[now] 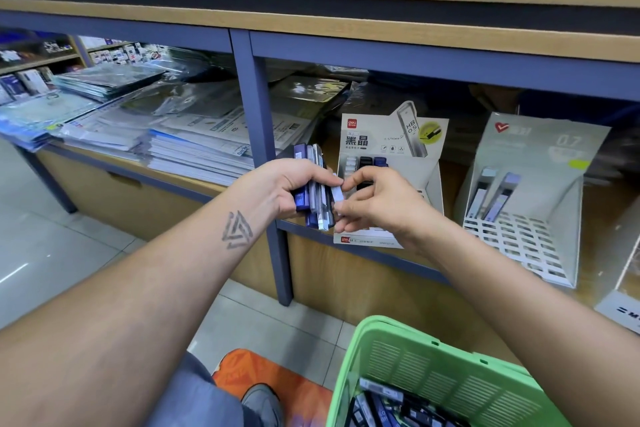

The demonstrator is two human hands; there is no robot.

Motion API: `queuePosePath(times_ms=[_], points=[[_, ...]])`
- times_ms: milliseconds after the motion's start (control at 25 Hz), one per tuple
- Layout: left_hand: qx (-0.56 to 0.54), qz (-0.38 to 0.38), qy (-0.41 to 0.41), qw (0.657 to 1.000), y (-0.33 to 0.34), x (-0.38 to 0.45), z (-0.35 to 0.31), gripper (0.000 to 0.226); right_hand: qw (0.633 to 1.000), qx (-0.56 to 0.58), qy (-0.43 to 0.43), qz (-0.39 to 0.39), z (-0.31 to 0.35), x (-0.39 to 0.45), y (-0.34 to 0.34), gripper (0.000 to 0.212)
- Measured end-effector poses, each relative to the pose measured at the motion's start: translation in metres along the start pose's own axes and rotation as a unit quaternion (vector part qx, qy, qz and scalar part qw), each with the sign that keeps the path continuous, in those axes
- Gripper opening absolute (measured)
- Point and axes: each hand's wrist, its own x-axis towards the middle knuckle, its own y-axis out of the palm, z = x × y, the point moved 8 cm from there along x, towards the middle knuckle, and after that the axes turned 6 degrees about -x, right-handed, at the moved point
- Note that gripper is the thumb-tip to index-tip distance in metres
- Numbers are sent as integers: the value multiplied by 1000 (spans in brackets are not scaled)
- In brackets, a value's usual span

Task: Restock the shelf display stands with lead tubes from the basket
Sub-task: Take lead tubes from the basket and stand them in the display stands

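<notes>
In the middle of the frame, the left hand is closed around a bunch of lead tubes. The tubes stand up and down in a tight row, some dark blue, some clear or pale. The right hand is just beside it. Its thumb and first finger pinch 1 pale tube at the right edge of the bunch.

Behind the hands, on the wooden shelf, stands a white display stand with "HB 0.5" on its card. A few tubes sit in its top row. To the right is a grey display stand marked "0.7", with 2 tubes leaning in it above many bare slots.

At the bottom right of the frame is a green basket with more tubes lying inside. Stacks of paper goods fill the shelf at the left.
</notes>
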Motion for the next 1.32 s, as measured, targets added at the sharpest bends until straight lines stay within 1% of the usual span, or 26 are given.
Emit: queuePosePath(times_ms=[160, 360, 440, 520, 600, 680, 760, 840, 880, 960, 1080, 1120, 1160, 1200, 1240, 1320], points=[[-12, -16, 23, 1000, -4, 3, -5, 16, 999, -1, 18, -28, -3, -7, -27, 24], [-10, 29, 52, 998, 23, 0, -12, 14, 999, -6, 21, -35, -12, -26, -54, 18], [3, 48, 52, 997, 42, -5, -11, 8, 997, -37, 1, -67, -13, -33, -71, 16], [4, 60, 43, 997, 61, -8, -6, 4, 988, -96, -19, -117, -14, -42, -92, 14], [11, 68, 36, 997, 82, -9, 0, 9, 975, -151, -38, -160, -15, -54, -112, 19], [20, 70, 42, 996, 103, -9, 6, 17, 970, -156, -44, -182, -21, -66, -127, 24], [31, 65, 74, 995, 120, -8, 7, 31, 978, -98, -33, -182, -30, -77, -141, 30], [45, 55, 118, 990, 138, -8, 7, 48, 984, -5, -10, -180, -40, -91, -159, 37], [49, 55, 141, 987, 148, -8, 7, 51, 983, 30, -4, -183, -45, -98, -168, 38], [48, 65, 176, 981, 170, -9, 6, 55, 980, 58, 5, -190, -52, -113, -186, 37], [56, 65, 204, 975, 198, -5, 9, 78, 970, 113, 13, -214, -62, -133, -209, 30], [54, 71, 210, 974, 209, -4, 11, 76, 963, 151, 18, -222, -67, -139, -216, 28], [53, 80, 214, 972, 220, -5, 13, 69, 956, 185, 22, -228, -71, -145, -223, 27], [52, 89, 216, 971, 231, -6, 16, 62, 949, 210, 26, -233, -75, -150, -229, 27], [52, 97, 216, 970, 241, -6, 19, 60, 945, 224, 28, -238, -79, -155, -235, 27], [61, 107, 209, 970, 258, -6, 26, 68, 939, 227, 31, -255, -87, -166, -246, 29]])
